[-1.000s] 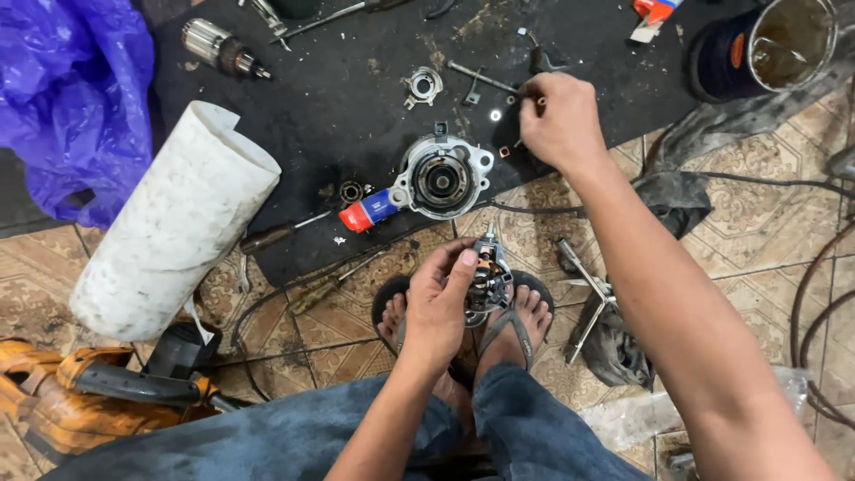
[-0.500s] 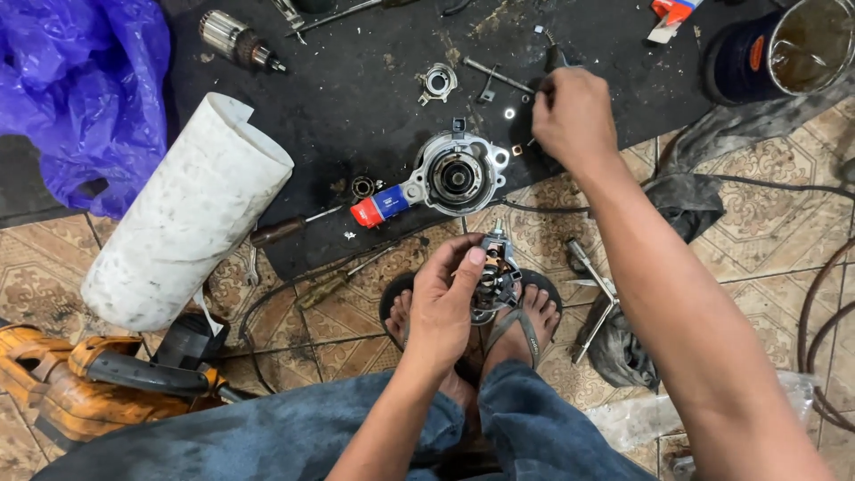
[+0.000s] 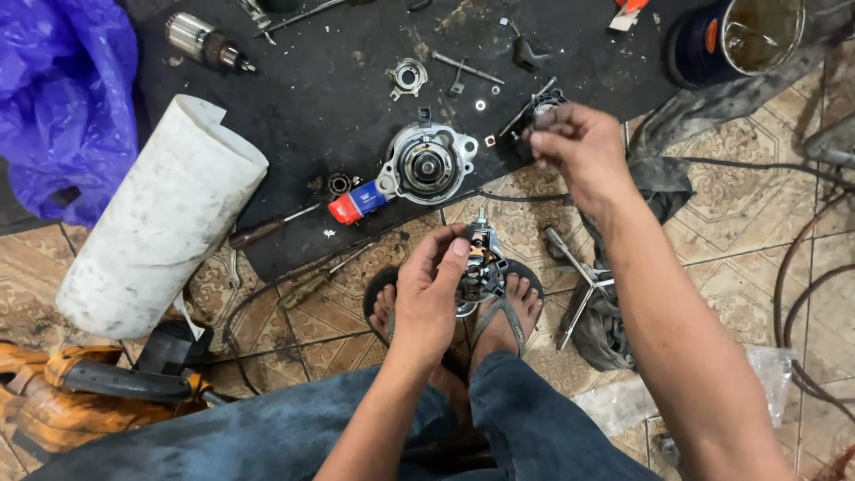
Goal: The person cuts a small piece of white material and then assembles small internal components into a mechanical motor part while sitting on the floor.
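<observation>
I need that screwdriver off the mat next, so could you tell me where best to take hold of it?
Grip the screwdriver by its dark wooden handle at the lower-left end, coming from above. It lies flat across the black mat's edge, the handle free, while the thin shaft runs under a red-and-blue part.

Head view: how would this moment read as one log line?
left hand: grips small metal assembly | right hand: pinches tiny part above black mat

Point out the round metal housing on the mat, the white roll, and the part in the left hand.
round metal housing (image 3: 427, 165), head view, centre hub
white roll (image 3: 160, 223), head view, mid-body
small metal part (image 3: 481, 263), head view, exposed side
</observation>
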